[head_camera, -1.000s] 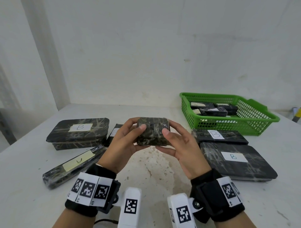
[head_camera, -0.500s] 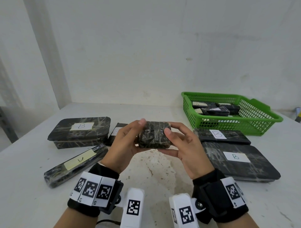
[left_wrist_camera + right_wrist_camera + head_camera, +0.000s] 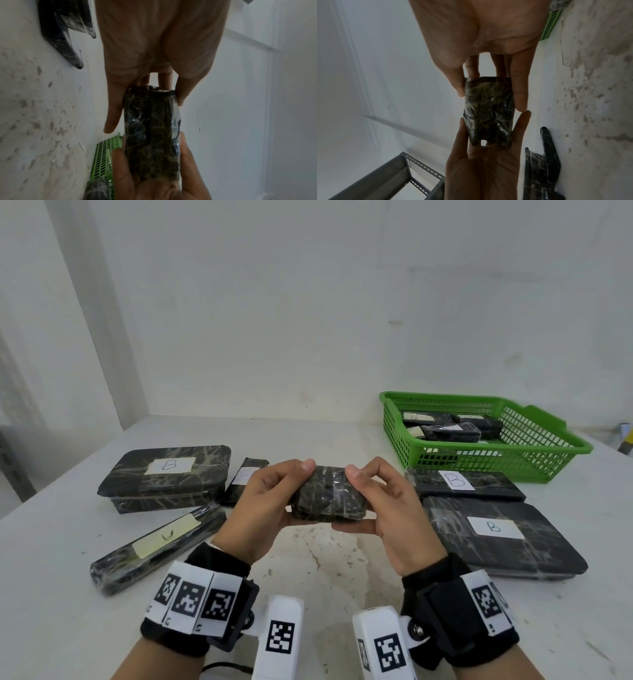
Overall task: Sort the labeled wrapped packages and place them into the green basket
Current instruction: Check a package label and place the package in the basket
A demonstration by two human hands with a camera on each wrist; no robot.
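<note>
The small wrapped package [image 3: 328,498] is held up over the middle of the table [image 3: 51,559], between both hands, clear of the surface. The left hand [image 3: 261,508] pinches its left end with the thumb on top and fingers underneath, and the right hand [image 3: 383,510] pinches the right end the same way. Its long axis runs left to right, roughly level, with a broad face tilted toward the person. No label shows on that face, so I judge the step in hand to be checking for the letter. The next move likely calls for turning it until a label appears, then carrying it to the far right into the green basket [image 3: 534,470], where a few packages already lie. Larger packages marked B [image 3: 493,527] lie flat on the table on either side.
</note>
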